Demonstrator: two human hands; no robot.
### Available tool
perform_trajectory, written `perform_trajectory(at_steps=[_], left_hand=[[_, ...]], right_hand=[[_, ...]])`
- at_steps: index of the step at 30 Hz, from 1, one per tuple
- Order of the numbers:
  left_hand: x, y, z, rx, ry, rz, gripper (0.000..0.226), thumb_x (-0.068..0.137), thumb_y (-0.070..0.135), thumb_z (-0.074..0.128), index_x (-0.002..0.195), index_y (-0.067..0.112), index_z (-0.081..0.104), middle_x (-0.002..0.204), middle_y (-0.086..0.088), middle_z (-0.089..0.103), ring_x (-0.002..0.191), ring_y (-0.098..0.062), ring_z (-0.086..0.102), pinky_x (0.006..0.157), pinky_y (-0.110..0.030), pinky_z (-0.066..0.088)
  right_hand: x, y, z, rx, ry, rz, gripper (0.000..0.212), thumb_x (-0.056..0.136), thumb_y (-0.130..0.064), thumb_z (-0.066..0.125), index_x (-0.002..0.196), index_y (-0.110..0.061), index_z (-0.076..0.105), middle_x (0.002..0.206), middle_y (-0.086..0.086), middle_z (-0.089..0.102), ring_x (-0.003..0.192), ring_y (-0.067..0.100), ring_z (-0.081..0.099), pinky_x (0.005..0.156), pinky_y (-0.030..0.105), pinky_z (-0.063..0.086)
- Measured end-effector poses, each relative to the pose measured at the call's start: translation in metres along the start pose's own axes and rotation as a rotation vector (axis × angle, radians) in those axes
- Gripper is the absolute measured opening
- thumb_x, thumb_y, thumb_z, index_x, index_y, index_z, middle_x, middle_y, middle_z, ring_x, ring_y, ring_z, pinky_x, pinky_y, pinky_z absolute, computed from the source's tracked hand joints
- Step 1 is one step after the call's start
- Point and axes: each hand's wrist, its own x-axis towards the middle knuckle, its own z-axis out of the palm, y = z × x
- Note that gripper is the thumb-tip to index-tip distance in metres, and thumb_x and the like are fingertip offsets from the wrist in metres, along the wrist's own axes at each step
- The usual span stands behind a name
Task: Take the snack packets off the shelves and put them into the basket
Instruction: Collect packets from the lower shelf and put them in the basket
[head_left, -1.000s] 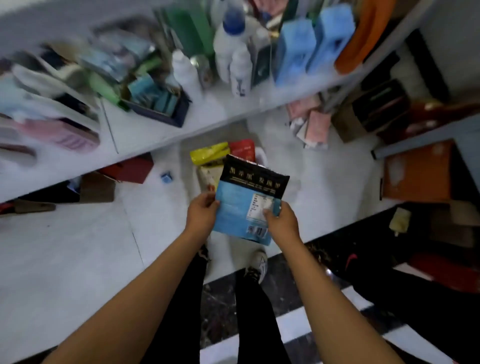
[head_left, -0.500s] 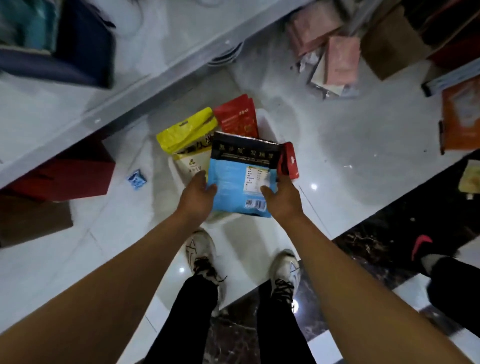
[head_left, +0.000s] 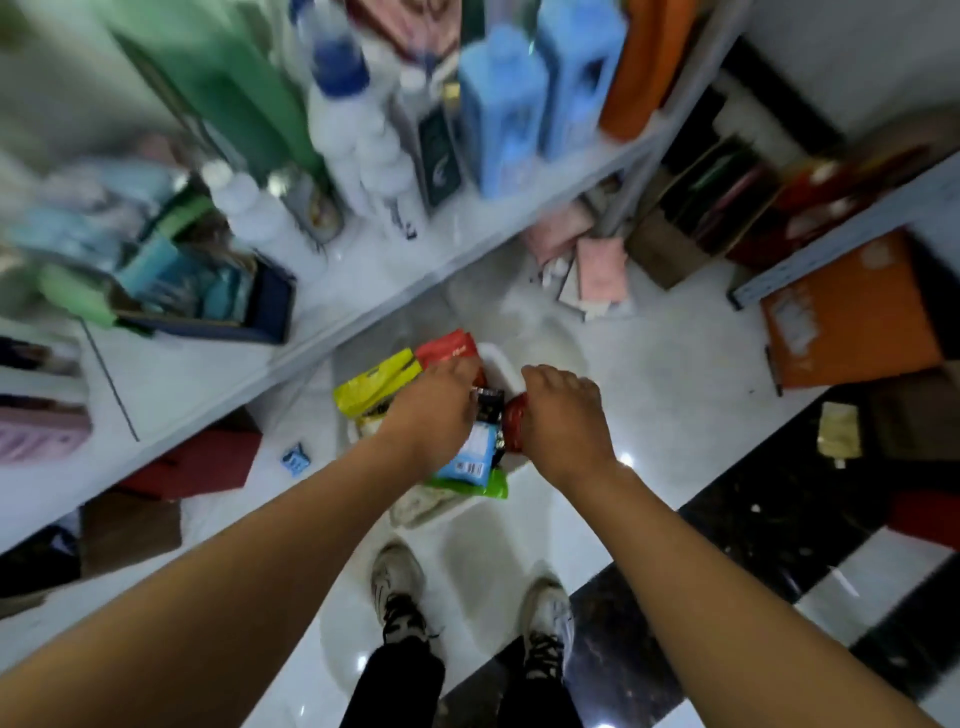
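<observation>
Head view, looking down past both forearms to the floor. White basket (head_left: 501, 364) on pale tile below the shelf edge (head_left: 467, 265), ahead of both shoes, crowded with snack packets. Blue-and-black snack packet (head_left: 475, 447) lying directly under and between the two hands, inside the basket on top of the pile: black header band toward the shelf, blue barcode end toward the feet, long axis running from shelf to feet and tipped slightly left at the near end. Left hand (head_left: 434, 410) over the packet's left half, knuckles up, fingertips reaching toward the header; right hand (head_left: 561, 415) at the right edge, beside a red packet (head_left: 514, 428). Fingers of both hidden below the backs of the hands, so pinching or merely pressing cannot be told. Left hand slightly nearer the packet's centre; right hand closer to the basket's far rim.

Around it: yellow packet (head_left: 376, 387) at the left, upright red packet (head_left: 447, 345) at the far side, green packet (head_left: 480, 486) poking out beneath the barcode end.

Judged stage: packet essentially delivered, release and withdrawal pending. Likely requirement: lifting both hands straight up, since the packet sits high on a full pile and could slide off toward the feet along its long axis.
</observation>
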Motion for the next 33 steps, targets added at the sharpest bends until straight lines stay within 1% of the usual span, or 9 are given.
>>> perform_trajectory(at_steps=[4,8,10,12,17,19,23,28,33], left_hand=[[-0.016,0.083,-0.116,0.298,0.090,0.262,0.051,0.092,0.016,0.048,0.142,0.014,0.037,0.140,-0.006,0.048,0.128,-0.026,0.045,0.100,-0.040,0.043],[-0.054,0.164,-0.261,0.430,0.396,0.508,0.045,0.079,0.017,0.046,0.120,0.007,0.060,0.117,-0.011,0.065,0.105,-0.032,0.064,0.078,-0.041,0.058],[-0.078,0.193,-0.332,0.484,0.507,0.529,0.046,0.072,0.015,0.054,0.116,0.007,0.062,0.112,-0.012,0.067,0.101,-0.031,0.066,0.079,-0.040,0.058],[-0.109,0.219,-0.400,0.546,0.608,0.528,0.051,0.067,0.013,0.063,0.117,0.007,0.061,0.112,-0.012,0.066,0.100,-0.031,0.065,0.079,-0.039,0.057],[-0.187,0.251,-0.535,0.618,0.846,0.469,0.051,0.076,0.013,0.046,0.126,0.010,0.056,0.121,-0.009,0.061,0.113,-0.030,0.057,0.092,-0.042,0.051],[-0.210,0.249,-0.565,0.598,0.937,0.418,0.051,0.075,0.009,0.053,0.126,0.011,0.056,0.124,-0.009,0.061,0.115,-0.030,0.056,0.094,-0.041,0.049],[-0.243,0.212,-0.588,0.483,1.053,0.228,0.049,0.085,0.010,0.060,0.133,0.015,0.053,0.134,-0.008,0.056,0.122,-0.031,0.053,0.095,-0.044,0.047],[-0.247,0.146,-0.591,0.346,0.943,-0.053,0.046,0.099,0.016,0.043,0.144,0.027,0.041,0.149,-0.002,0.042,0.135,-0.027,0.041,0.103,-0.043,0.041],[-0.233,0.117,-0.612,0.236,0.755,-0.089,0.046,0.101,0.026,0.042,0.146,0.031,0.036,0.153,0.000,0.037,0.138,-0.023,0.037,0.112,-0.038,0.032]], right_hand=[[-0.020,0.001,-0.141,-0.170,0.084,-0.095,0.055,0.087,-0.018,0.043,0.142,-0.015,0.043,0.143,0.011,0.045,0.135,0.031,0.038,0.116,0.046,0.019],[-0.038,-0.012,-0.304,-0.288,0.453,-0.247,0.050,0.063,-0.016,0.075,0.112,-0.015,0.065,0.113,0.012,0.065,0.104,0.033,0.063,0.097,0.048,0.046],[-0.047,-0.025,-0.384,-0.314,0.546,-0.330,0.052,0.058,-0.018,0.079,0.108,-0.013,0.067,0.107,0.013,0.067,0.099,0.035,0.065,0.092,0.048,0.049],[-0.064,-0.049,-0.464,-0.331,0.620,-0.378,0.057,0.061,-0.016,0.079,0.116,-0.007,0.065,0.116,0.018,0.066,0.107,0.039,0.063,0.096,0.052,0.047],[-0.097,-0.117,-0.608,-0.380,0.871,-0.485,0.049,0.068,-0.006,0.068,0.117,-0.005,0.064,0.119,0.019,0.063,0.109,0.041,0.060,0.099,0.050,0.045],[-0.104,-0.142,-0.640,-0.363,0.921,-0.548,0.049,0.068,-0.007,0.070,0.116,-0.004,0.065,0.118,0.020,0.064,0.108,0.040,0.061,0.096,0.049,0.047],[-0.114,-0.192,-0.664,-0.245,0.884,-0.562,0.046,0.082,-0.008,0.053,0.128,-0.010,0.058,0.124,0.011,0.058,0.117,0.032,0.050,0.099,0.040,0.039],[-0.103,-0.237,-0.652,-0.248,0.771,-0.605,0.052,0.088,-0.008,0.049,0.139,-0.015,0.048,0.133,0.006,0.052,0.123,0.026,0.046,0.102,0.037,0.040],[-0.083,-0.282,-0.660,-0.225,0.689,-0.520,0.057,0.090,-0.012,0.049,0.146,-0.016,0.038,0.145,0.008,0.044,0.132,0.028,0.040,0.106,0.038,0.035]])
